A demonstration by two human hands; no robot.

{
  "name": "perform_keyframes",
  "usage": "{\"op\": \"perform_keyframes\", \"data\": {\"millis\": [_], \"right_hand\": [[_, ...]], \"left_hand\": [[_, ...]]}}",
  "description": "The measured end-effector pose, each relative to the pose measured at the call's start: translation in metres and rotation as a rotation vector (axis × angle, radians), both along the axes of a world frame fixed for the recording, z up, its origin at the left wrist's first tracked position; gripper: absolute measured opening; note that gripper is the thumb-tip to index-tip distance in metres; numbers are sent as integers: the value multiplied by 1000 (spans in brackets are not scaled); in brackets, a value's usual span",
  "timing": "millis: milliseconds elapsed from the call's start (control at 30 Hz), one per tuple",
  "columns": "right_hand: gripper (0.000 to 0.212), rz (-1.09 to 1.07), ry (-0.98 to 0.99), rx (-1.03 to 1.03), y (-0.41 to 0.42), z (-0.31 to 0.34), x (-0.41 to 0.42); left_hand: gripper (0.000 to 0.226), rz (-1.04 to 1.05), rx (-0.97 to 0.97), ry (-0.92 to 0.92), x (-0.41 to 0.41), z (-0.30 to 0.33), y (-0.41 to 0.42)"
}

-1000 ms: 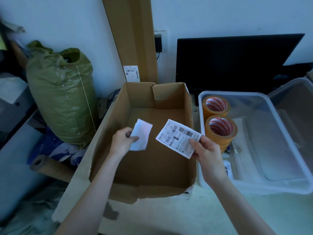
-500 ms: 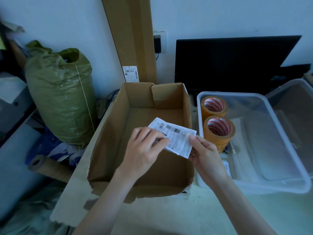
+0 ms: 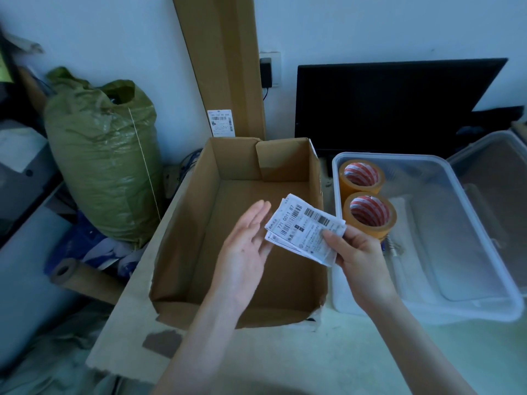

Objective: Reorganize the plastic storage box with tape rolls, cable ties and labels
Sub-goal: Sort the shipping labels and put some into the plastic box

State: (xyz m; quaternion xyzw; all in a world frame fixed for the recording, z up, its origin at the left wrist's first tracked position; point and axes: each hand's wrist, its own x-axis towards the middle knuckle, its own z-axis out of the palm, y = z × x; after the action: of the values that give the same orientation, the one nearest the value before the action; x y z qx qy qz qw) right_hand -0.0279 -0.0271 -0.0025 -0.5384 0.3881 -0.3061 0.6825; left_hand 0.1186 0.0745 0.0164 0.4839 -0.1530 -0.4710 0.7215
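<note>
Holding: right hand (image 3: 360, 262) pinches labels (image 3: 305, 229) by their 4 o'clock corner, thumb on top, stack kept over cardboard box (image 3: 199, 212).
Left hand (image 3: 245, 246): fingers straight, palm flat against stack's 9 o'clock edge, likely squaring the sheets; grips nothing.
Storage box (image 3: 484, 280): at 3 o'clock of the cardboard box on tabletop (image 3: 313, 354), lid off.
Tape rolls (image 3: 369, 215): two, upright, touching, packed into its 10 o'clock corner, probably leaving floor space.
Cable ties: cannot tell.
Next: probably labels go into storage box.

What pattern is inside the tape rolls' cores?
Red and white stripes inside both tape rolls, clearest in the head view.
</note>
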Motion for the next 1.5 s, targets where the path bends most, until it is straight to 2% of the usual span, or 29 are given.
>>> {"op": "perform_keyframes", "data": {"millis": [133,267,500,567,700,833,933,1033,1133,1267,1400,1500], "right_hand": [[19,90,63,-63,4,3,0],[19,97,91,-98,6,6,0],[15,87,125,-161,4,5,0],[13,90,173,-251,1,7,-2],[11,63,315,-477,-8,12,-14],[24,-32,362,-609,-17,7,-31],[18,-76,456,-667,-22,4,-40],[7,-46,495,-629,-22,-3,-46],[13,-38,485,-598,-20,-4,-47],[12,-48,476,-609,-19,-4,-47],[9,-30,499,-609,-19,-11,-46],[12,-58,444,-576,-19,-10,-49]], "left_hand": [[26,-11,151,11,-3,-1,3],[19,21,279,-124,-5,-3,6],[20,37,286,-292,-5,-8,7],[22,11,294,-411,-5,-13,7],[20,-84,371,-782,-14,-16,-3],[15,-124,384,-1073,-26,-25,-18],[18,-167,433,-1258,-35,-38,-28],[20,-230,500,-1259,-41,-52,-32],[21,-265,544,-1234,-49,-54,-33],[18,-148,497,-1102,-52,-51,-36],[13,-168,471,-1011,-48,-62,-39],[15,-157,385,-928,-51,-63,-39]]}}
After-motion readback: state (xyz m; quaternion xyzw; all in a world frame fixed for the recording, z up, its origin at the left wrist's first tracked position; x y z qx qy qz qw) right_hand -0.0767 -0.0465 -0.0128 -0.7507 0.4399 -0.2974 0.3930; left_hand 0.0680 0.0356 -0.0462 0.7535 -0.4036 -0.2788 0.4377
